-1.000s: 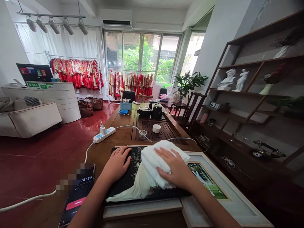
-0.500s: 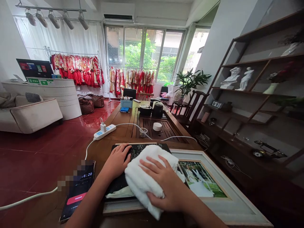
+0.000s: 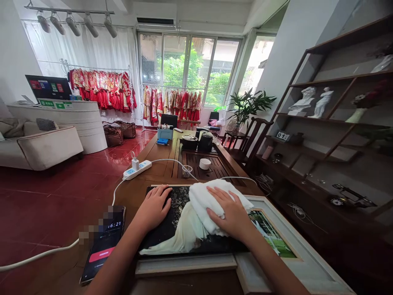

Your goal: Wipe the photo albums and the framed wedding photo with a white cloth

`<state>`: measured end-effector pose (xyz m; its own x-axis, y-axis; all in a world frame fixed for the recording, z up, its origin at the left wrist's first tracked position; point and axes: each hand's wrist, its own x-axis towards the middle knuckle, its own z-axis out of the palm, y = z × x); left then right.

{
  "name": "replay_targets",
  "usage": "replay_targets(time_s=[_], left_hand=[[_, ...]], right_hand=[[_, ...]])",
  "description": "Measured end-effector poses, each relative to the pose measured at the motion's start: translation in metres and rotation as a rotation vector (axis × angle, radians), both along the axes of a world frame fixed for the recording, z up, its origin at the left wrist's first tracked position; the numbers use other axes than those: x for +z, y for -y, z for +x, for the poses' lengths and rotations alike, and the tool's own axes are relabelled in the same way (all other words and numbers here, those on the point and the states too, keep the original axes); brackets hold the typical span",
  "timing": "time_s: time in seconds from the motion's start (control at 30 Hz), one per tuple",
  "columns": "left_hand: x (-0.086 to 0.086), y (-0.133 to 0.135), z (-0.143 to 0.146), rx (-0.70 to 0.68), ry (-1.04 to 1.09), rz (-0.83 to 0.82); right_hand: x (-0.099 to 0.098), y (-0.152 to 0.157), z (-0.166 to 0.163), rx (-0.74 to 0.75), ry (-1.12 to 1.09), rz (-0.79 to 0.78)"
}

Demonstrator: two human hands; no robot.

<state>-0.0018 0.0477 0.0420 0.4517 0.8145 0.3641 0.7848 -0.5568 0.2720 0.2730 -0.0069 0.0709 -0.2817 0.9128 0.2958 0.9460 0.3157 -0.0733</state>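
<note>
A dark picture panel [image 3: 164, 234] showing a pale flowing dress lies in front of me on top of a light-coloured frame [image 3: 187, 264]. My left hand [image 3: 156, 207] rests flat on the panel's upper left part, fingers spread. My right hand [image 3: 229, 211] presses a folded white towel [image 3: 201, 192] onto the panel's upper right, its fingers stretched over the cloth. The towel hides that corner and laps toward a second framed photo [image 3: 270, 233] of an outdoor green scene. That photo lies to the right, partly behind my right forearm.
A lit phone [image 3: 106, 246] lies left of my left forearm. Beyond the panel are a white power strip [image 3: 137, 170] with cables, a white cup [image 3: 205, 164] on a tea tray [image 3: 221, 170], and a blue box [image 3: 165, 133]. Shelves [image 3: 334, 125] stand at the right.
My right hand has slid the towel right and away from me, uncovering more of the pale dress in the picture. The left hand stays in place on the panel.
</note>
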Motion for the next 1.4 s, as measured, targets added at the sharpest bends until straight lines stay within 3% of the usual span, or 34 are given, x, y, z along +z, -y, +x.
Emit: replay_targets(time_s=[0.17, 0.4, 0.53, 0.67, 0.87, 1.0, 1.13, 1.4], left_hand=[[-0.001, 0.0, 0.0, -0.007, 0.017, 0.013], [-0.006, -0.004, 0.0, -0.017, 0.027, 0.032], [-0.008, -0.005, 0.0, -0.009, 0.009, 0.02], [-0.005, -0.004, -0.001, -0.007, 0.012, 0.001], [0.001, 0.0, 0.0, -0.01, 0.012, -0.008], [0.002, 0.001, 0.0, -0.017, 0.009, 0.006], [0.002, 0.002, 0.0, -0.03, -0.006, 0.007], [0.003, 0.003, 0.002, -0.09, 0.006, 0.027]], right_hand=[[-0.001, 0.006, -0.01, 0.022, -0.006, 0.008], [0.021, 0.042, -0.055, 0.397, -0.068, -0.24], [0.028, 0.045, -0.06, 0.486, -0.094, -0.296], [0.022, 0.031, -0.04, 0.386, -0.052, -0.226], [0.002, -0.002, 0.004, 0.048, -0.024, -0.056], [-0.003, -0.007, 0.008, -0.016, -0.011, 0.003], [0.002, 0.007, -0.007, 0.108, -0.016, -0.023], [0.021, 0.043, -0.031, 0.46, 0.006, -0.229]])
